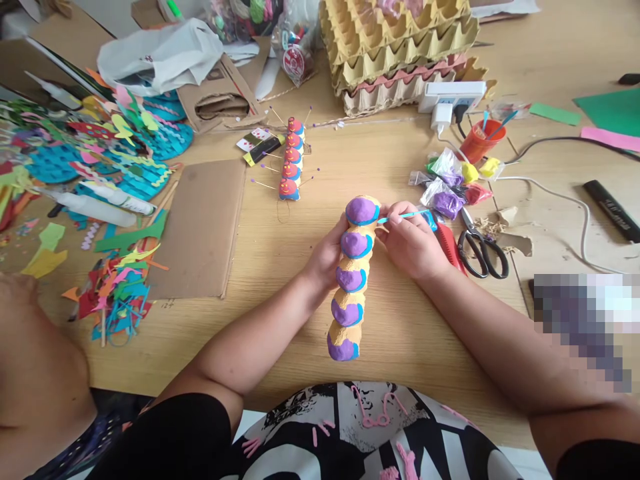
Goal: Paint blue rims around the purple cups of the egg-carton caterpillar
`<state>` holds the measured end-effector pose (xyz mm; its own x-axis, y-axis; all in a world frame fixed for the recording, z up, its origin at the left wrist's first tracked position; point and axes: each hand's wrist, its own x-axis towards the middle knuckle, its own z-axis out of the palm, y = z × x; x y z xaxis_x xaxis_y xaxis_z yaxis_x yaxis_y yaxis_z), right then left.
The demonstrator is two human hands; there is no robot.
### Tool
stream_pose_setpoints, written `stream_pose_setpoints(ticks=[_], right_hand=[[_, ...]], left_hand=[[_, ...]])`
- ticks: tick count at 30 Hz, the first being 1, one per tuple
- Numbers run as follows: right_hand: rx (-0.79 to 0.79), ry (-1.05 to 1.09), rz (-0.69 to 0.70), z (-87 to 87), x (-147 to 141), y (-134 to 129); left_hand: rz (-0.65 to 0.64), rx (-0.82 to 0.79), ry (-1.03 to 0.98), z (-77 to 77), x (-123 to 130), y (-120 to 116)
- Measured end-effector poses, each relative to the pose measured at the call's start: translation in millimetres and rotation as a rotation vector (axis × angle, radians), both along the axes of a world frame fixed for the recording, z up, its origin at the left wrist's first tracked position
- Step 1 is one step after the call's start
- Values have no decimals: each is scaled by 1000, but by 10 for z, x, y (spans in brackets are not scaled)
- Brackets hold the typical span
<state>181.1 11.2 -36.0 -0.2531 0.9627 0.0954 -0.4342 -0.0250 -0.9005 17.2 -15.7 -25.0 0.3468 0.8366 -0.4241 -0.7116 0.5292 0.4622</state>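
Wooden table (425, 327), cluttered along its far and side edges. Stacked egg trays (400, 57) at the back. Flat cardboard sheet (195, 230) left of centre. Egg-carton strip (351, 280), five purple-and-blue bumps, mid-table; left hand (327, 257) grips its far end. Right hand (413, 243) pinches thin blue stick (416, 215), tip at farthest bump.

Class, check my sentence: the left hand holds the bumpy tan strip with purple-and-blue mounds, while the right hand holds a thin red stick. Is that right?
Not quite: the head view shows that the thin stick in the right hand is light blue, not red. The left hand does hold the bumpy tan strip.
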Motion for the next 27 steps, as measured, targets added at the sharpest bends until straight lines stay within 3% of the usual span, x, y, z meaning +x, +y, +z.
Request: stream_pose_setpoints(ticks=[2,8,18,27], right_hand=[[-83,57,86,26,3,3],[-113,61,103,54,9,18],[-109,9,50,5,56,63],[-58,-29,53,4,44,50]], left_hand=[[-8,121,47,34,31,-3],[10,49,109,159,58,-54],[36,125,42,95,42,-71],[45,258,179,71,-37,-19]])
